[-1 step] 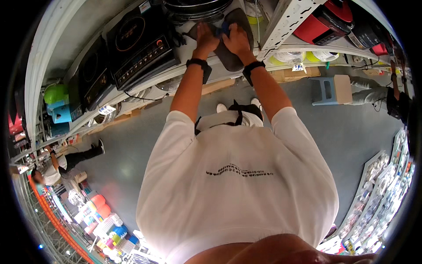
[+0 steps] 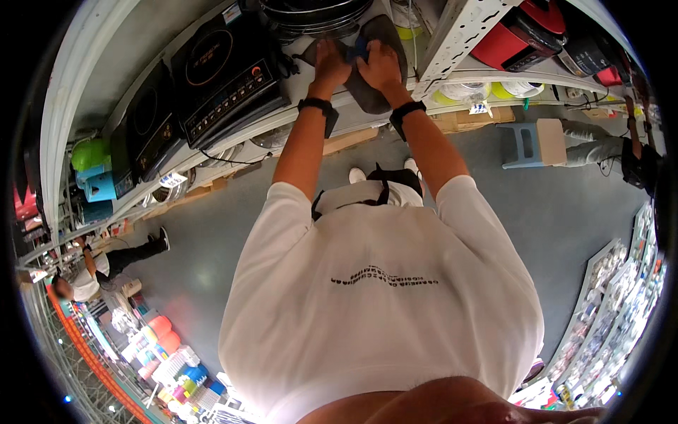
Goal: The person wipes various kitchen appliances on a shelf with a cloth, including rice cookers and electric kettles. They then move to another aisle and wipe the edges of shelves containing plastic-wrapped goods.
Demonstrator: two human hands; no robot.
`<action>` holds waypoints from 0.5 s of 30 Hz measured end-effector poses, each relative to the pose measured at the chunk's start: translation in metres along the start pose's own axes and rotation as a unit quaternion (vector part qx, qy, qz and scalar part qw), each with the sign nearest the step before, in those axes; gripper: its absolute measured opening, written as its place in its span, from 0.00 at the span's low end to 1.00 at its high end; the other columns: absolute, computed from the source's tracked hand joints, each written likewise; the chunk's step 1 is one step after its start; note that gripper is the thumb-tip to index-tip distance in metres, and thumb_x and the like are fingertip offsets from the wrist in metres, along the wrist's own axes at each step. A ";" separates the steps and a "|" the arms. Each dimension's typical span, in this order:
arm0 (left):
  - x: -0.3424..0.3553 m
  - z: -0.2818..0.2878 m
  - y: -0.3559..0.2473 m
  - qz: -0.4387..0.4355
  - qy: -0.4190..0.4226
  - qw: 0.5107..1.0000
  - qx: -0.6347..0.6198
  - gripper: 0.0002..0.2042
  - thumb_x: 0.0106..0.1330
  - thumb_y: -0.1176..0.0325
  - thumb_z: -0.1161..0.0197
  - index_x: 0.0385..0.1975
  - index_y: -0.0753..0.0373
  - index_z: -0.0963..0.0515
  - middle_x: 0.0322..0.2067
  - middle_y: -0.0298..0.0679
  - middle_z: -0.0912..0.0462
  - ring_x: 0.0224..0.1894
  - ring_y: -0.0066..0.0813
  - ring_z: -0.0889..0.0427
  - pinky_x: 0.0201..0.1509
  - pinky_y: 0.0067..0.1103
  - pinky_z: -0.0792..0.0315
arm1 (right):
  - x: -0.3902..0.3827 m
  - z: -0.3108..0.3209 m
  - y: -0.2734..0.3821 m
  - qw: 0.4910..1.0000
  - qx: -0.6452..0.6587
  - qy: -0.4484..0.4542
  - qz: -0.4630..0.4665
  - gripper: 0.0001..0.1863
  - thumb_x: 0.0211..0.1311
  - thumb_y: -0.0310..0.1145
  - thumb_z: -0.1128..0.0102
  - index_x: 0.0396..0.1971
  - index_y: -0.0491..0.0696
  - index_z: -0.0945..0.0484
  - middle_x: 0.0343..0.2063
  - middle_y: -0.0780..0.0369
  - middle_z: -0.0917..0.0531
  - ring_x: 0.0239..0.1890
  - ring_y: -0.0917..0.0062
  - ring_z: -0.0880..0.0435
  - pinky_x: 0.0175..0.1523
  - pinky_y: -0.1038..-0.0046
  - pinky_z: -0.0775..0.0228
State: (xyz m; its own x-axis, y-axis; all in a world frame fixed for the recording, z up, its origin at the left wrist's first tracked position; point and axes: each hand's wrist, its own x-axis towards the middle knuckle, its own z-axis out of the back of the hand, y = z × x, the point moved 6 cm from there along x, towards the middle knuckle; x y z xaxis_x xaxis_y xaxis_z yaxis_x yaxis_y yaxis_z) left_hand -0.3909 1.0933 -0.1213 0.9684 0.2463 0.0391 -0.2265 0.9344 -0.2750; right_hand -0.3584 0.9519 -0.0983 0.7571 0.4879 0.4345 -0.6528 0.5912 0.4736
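Note:
On the shelf by its front edge lies a dark grey cloth (image 2: 369,97), folded or bunched, with a small blue patch showing between the hands. My left hand (image 2: 330,65) grips the cloth on its left part, fingers pressed together over it. Right beside it, my right hand (image 2: 382,66) closes on the same cloth near the blue patch. Some fingertips are hidden in the grey folds. Just behind the hands stands a stack of black pans (image 2: 318,14).
Black induction cookers (image 2: 224,78) sit left of the hands. A perforated white upright (image 2: 459,42) rises at the right, with a red appliance (image 2: 519,35) beyond it. A blue-grey stool (image 2: 519,145) stands on the floor. Other people are at far left and far right.
Both hands stay on the cloth with barely any shift. The person at the far left has moved slightly.

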 end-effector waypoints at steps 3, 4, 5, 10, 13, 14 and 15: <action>-0.035 -0.004 -0.010 -0.017 0.048 0.995 -0.081 0.41 0.58 0.64 0.41 0.66 0.80 0.54 0.69 0.63 0.55 0.73 0.56 0.58 0.75 0.37 0.58 | -0.028 0.006 0.000 0.999 0.012 0.017 -0.030 0.29 0.53 0.42 0.37 0.48 0.38 0.33 0.42 0.47 0.22 0.49 0.52 0.25 0.57 0.56 0.36; -0.055 -0.004 -0.010 -0.052 0.021 0.996 -0.074 0.40 0.58 0.66 0.41 0.66 0.79 0.53 0.68 0.63 0.54 0.72 0.57 0.56 0.74 0.37 0.56 | -0.042 0.011 0.009 0.999 0.014 0.021 -0.029 0.29 0.53 0.42 0.37 0.48 0.38 0.33 0.42 0.47 0.22 0.49 0.52 0.25 0.57 0.56 0.36; -0.073 -0.004 -0.017 -0.091 -0.004 0.993 -0.072 0.39 0.57 0.67 0.41 0.66 0.79 0.51 0.68 0.63 0.53 0.71 0.58 0.54 0.74 0.38 0.53 | -0.058 0.016 0.012 0.999 0.014 0.026 -0.031 0.29 0.51 0.40 0.36 0.49 0.39 0.33 0.44 0.47 0.22 0.49 0.52 0.25 0.58 0.56 0.36; -0.149 0.009 -0.034 -0.093 0.009 0.993 -0.075 0.37 0.58 0.68 0.41 0.65 0.79 0.48 0.66 0.64 0.48 0.70 0.59 0.49 0.72 0.40 0.50 | -0.098 0.041 0.040 0.999 -0.041 -0.006 0.014 0.30 0.47 0.34 0.34 0.50 0.39 0.33 0.50 0.46 0.25 0.51 0.52 0.26 0.61 0.56 0.38; -0.158 0.022 -0.037 -0.068 0.059 0.991 -0.097 0.36 0.61 0.66 0.43 0.66 0.78 0.50 0.67 0.64 0.50 0.71 0.59 0.51 0.73 0.40 0.51 | -0.093 0.041 0.044 0.999 -0.033 0.009 0.010 0.29 0.47 0.34 0.34 0.49 0.39 0.33 0.54 0.45 0.27 0.54 0.51 0.27 0.61 0.56 0.37; -0.159 0.022 -0.035 -0.055 0.095 0.988 -0.113 0.36 0.64 0.65 0.45 0.67 0.76 0.53 0.68 0.63 0.53 0.71 0.58 0.53 0.73 0.40 0.52 | -0.089 0.039 0.040 0.998 -0.021 0.053 -0.019 0.30 0.50 0.35 0.36 0.52 0.39 0.34 0.55 0.44 0.28 0.56 0.50 0.28 0.61 0.55 0.37; -0.160 0.021 -0.031 -0.048 0.090 0.988 -0.114 0.36 0.64 0.65 0.45 0.67 0.76 0.53 0.68 0.63 0.53 0.71 0.58 0.53 0.73 0.40 0.52 | -0.085 0.036 0.038 0.994 -0.009 0.097 -0.046 0.32 0.53 0.36 0.38 0.55 0.38 0.36 0.56 0.44 0.29 0.57 0.49 0.30 0.62 0.55 0.37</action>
State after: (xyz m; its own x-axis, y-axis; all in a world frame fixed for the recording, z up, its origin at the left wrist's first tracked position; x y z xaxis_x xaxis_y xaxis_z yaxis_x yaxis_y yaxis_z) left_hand -0.5406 1.0306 -0.0991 0.9918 0.0904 -0.0901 -0.1232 0.8635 -0.4891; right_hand -0.4487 0.9101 -0.0896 0.8057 0.5447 0.2325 -0.5809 0.6500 0.4901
